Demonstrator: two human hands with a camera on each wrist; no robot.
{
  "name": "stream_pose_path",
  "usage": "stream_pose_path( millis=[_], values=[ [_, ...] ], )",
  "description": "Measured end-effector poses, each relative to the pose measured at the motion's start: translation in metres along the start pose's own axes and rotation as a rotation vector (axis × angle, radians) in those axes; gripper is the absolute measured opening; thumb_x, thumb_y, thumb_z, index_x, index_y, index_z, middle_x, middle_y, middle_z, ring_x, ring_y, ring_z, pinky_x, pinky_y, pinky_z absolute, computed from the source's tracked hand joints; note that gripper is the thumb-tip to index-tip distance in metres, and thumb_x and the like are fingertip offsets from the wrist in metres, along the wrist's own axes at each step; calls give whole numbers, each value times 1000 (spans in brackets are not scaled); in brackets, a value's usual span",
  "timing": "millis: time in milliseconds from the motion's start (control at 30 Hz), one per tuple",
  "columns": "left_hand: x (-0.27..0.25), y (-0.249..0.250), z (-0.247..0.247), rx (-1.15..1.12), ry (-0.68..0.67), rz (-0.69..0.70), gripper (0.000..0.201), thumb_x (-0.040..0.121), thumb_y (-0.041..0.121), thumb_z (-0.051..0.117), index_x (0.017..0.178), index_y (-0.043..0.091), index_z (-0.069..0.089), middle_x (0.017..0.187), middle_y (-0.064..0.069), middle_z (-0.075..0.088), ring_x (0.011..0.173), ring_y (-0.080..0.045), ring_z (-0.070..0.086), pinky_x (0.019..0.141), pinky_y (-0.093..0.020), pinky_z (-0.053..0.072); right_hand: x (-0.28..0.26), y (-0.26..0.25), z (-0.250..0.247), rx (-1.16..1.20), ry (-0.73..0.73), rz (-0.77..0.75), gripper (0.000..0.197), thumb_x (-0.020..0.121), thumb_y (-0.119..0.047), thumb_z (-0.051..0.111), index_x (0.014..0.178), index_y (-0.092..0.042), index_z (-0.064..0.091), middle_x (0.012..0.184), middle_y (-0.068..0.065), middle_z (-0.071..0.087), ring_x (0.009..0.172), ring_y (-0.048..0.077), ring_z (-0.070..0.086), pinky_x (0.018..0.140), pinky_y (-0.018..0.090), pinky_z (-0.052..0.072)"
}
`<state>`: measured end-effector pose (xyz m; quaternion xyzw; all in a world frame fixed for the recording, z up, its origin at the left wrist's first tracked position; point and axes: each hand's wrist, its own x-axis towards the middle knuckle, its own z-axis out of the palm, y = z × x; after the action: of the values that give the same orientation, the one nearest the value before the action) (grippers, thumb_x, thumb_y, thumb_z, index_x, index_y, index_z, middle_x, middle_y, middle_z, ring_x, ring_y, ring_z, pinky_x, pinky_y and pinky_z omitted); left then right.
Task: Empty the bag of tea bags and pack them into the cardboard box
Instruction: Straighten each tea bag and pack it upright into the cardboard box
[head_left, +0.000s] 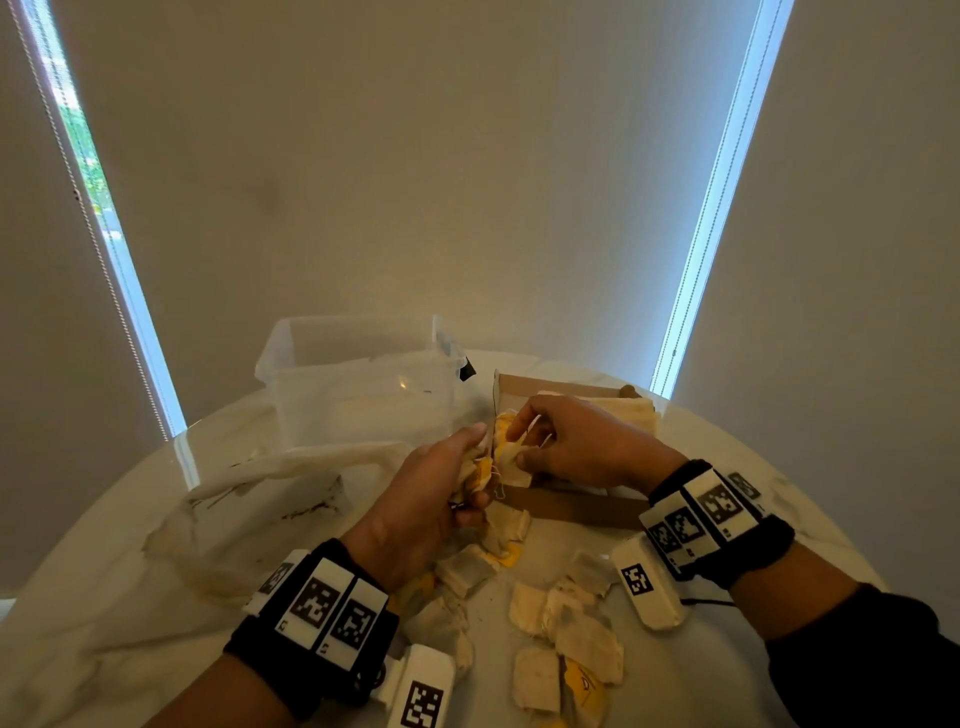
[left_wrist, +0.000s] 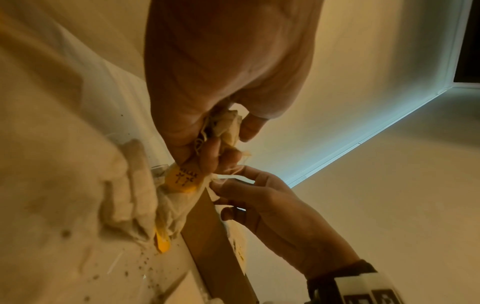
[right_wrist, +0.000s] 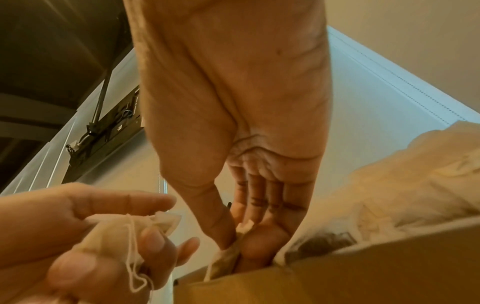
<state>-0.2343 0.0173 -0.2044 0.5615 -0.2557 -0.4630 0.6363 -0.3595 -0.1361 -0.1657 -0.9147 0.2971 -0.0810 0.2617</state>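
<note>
Roughly midway I'd say: bag (head_left: 249, 499) lies emptied on the worktop (head_left: 779, 519), some tea bags (head_left: 566, 629) already in the cardboard box (head_left: 566, 504), plenty loose, left hand (head_left: 431, 499) gripping a clump, right hand (head_left: 582, 441) pinching 1 over the box.

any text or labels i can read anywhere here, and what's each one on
Yellow tea bag tag beside the left hand: dark print, too blurred to read.
Yellow tag among the loose tea bags on the table: a dark mark, too small to read.
Wrist bands: black-and-white square code markers only, no legible words.
Cardboard box: no print visible.
</note>
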Motion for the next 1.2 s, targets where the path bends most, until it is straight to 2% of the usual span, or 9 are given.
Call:
stream_pose_path(
  millis=[100,233,367,433,600,900,1033,1100,1200],
  values=[
    [-1,0,1,0,-23,-12,37,108,41,55,88,14,69,71,-6,58,55,-13,51,50,-26,30,4,-8,-3,10,-83,-2,28,97,-22,75,122,-29,63,111,-1,72,91,16,75,87,39,65],
    [-1,-1,2,-23,-40,-71,40,108,44,51,91,12,67,71,-8,56,52,-14,49,45,-24,27,5,-16,-5,13,-185,12,31,99,-13,70,126,-24,61,109,3,75,84,16,77,81,34,65],
    [-3,1,3,-14,-42,-128,44,109,49,46,96,10,63,69,-6,58,50,-14,49,42,-23,28,6,-23,-6,-55,-257,23,39,98,-7,68,133,-20,57,116,8,73,96,23,76,90,42,64],
    [-3,2,3,-17,-47,-139,47,108,53,45,99,10,63,69,-6,59,51,-14,50,43,-23,28,7,-25,-7,-98,-276,15,40,98,-9,70,134,-21,57,120,8,71,96,23,76,90,40,65],
    [-2,3,3,-51,-25,-147,51,107,58,44,106,10,60,68,-6,56,52,-16,49,43,-22,28,13,-28,-9,-188,-264,-19,44,96,-16,77,134,-24,57,124,3,64,78,10,68,62,19,53],
    [-3,4,4,-68,-30,-144,57,107,61,41,92,10,62,65,-5,55,49,-16,47,42,-21,25,22,-28,0,-345,-199,-66,50,84,-15,85,126,-27,61,112,-3,66,90,13,59,72,29,51],
    [-1,4,3,-85,-31,-149,58,108,60,41,99,7,64,69,-7,56,50,-16,47,40,-20,26,24,-31,-5,-306,-168,-66,49,84,-19,89,124,-26,62,108,-5,70,89,9,60,69,26,47],
    [0,3,3,-86,-35,-147,60,108,59,40,100,6,65,70,-8,57,50,-16,47,40,-20,26,23,-33,-4,-306,-130,-75,48,84,-25,89,123,-25,62,109,-5,70,93,12,61,72,27,48],
    [0,3,3,-83,-46,-132,61,108,59,39,91,8,67,67,-7,59,50,-17,47,42,-21,25,20,-29,5,-371,-80,-94,43,82,-25,88,118,-25,64,106,-5,66,98,17,59,81,36,53]
  ],
)
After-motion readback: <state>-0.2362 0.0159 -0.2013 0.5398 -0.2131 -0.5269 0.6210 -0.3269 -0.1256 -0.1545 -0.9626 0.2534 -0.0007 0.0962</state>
